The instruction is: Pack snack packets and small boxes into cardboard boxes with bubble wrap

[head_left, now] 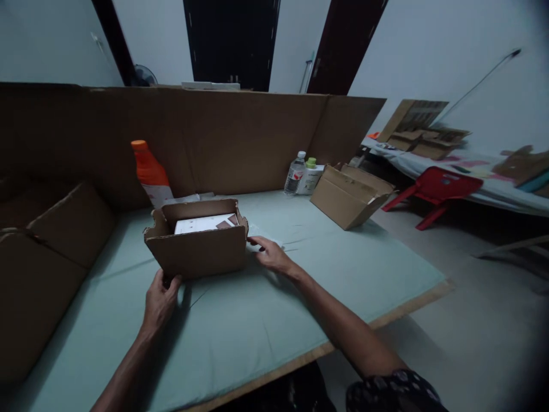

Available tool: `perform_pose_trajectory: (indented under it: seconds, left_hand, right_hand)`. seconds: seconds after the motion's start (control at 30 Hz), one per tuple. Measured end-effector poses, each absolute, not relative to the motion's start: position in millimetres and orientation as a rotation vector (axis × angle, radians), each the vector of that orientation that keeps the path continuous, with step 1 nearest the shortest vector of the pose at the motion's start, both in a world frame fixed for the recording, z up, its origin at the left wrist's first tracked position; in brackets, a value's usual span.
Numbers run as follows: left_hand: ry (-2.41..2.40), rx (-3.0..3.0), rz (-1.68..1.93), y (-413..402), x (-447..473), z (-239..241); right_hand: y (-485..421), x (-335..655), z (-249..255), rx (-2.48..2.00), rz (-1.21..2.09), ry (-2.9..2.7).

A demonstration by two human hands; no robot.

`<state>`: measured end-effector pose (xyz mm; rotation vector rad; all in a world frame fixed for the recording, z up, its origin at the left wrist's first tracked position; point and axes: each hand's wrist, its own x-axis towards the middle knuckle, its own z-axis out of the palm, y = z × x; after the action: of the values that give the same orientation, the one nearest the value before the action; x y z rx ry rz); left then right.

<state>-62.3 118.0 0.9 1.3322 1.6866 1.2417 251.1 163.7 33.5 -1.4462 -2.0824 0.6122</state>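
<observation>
An open brown cardboard box point(199, 249) stands on the pale green table point(240, 320) in front of me. A white item with a brown patch point(206, 224) lies inside it. My left hand point(160, 300) grips the box's near lower left corner, fingers curled on the cardboard. My right hand point(271, 254) rests at the box's right side, fingers together and touching the right edge, over a thin clear sheet on the table.
An orange-capped bottle point(150, 174) stands behind the box. A clear water bottle point(294, 173), a white green-capped container point(309, 175) and a second cardboard box point(349, 194) sit at the back right. A cardboard wall point(214, 137) rings the table. A red chair point(433, 189) stands to the right.
</observation>
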Motion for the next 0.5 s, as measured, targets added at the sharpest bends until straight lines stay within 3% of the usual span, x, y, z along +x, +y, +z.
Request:
perform_pose_trajectory:
  seconds: [0.27, 0.5]
  left_hand:
    - [1.627, 1.07, 1.359, 52, -50, -34]
    - [1.43, 1.838, 1.156, -1, 2, -30]
  right_hand:
    - [163, 305, 35, -1.645, 0.368, -2.236]
    - [70, 288, 33, -1.614, 0.372, -2.237]
